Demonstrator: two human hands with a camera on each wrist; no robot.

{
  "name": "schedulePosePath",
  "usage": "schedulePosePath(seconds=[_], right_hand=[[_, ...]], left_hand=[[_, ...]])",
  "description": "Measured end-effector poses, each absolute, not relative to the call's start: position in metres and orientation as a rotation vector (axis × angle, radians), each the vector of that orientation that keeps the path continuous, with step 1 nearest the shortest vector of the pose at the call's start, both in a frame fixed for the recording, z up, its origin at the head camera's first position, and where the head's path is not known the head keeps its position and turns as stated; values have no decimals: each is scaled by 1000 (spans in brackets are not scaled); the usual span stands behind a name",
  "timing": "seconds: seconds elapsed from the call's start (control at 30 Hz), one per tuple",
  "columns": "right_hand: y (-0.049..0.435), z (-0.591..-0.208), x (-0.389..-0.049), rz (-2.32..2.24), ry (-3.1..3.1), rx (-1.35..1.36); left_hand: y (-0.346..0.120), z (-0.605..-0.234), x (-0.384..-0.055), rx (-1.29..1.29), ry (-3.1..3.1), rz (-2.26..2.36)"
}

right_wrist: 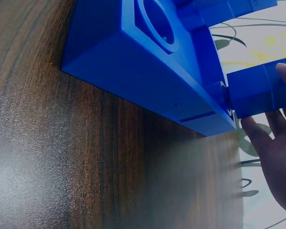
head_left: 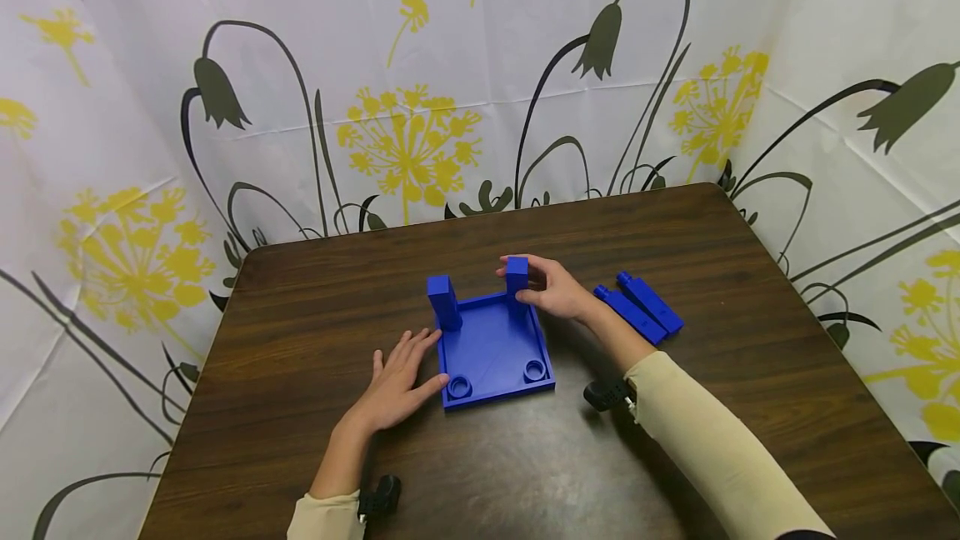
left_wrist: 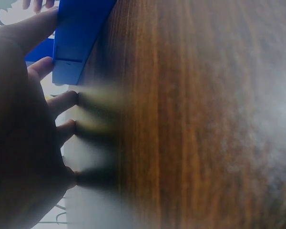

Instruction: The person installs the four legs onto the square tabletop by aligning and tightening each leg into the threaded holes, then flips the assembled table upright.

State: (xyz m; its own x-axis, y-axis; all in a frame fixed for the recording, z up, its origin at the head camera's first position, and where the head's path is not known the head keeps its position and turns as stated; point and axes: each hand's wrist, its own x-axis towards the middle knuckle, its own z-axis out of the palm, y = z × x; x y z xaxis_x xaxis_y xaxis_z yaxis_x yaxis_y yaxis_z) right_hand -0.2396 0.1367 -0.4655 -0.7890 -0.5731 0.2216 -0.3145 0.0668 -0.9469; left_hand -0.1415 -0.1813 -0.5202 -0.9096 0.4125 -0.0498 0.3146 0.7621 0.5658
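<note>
A square blue tray-like base [head_left: 491, 352] with a raised rim lies on the table. Round sockets [head_left: 535, 370] show at its two near corners. One blue leg [head_left: 444, 300] stands upright at the far left corner. At the far right corner my right hand [head_left: 557, 290] grips a second blue leg [head_left: 517, 275] between thumb and fingers. In the right wrist view, that leg [right_wrist: 257, 88] sits over its socket with a narrow dark gap at the joint. My left hand [head_left: 393, 386] is spread beside the base, its thumb and index finger touching the left side.
Two more blue legs [head_left: 632, 315] with round pegs at one end lie side by side on the wooden table [head_left: 330, 298], right of the right forearm. Behind the table hangs a flower-patterned curtain [head_left: 450, 40].
</note>
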Motion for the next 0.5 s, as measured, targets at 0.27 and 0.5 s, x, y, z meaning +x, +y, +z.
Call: schedulePosePath(seconds=[0.27,0.5], right_hand=[[138,-491,-253,-1795,2169,-911],[138,-485,-249,-1783,2147,-845]], left_hand=[[-181,-520,-143,576,2796,841],[-181,-522,-144,579,2800,831]])
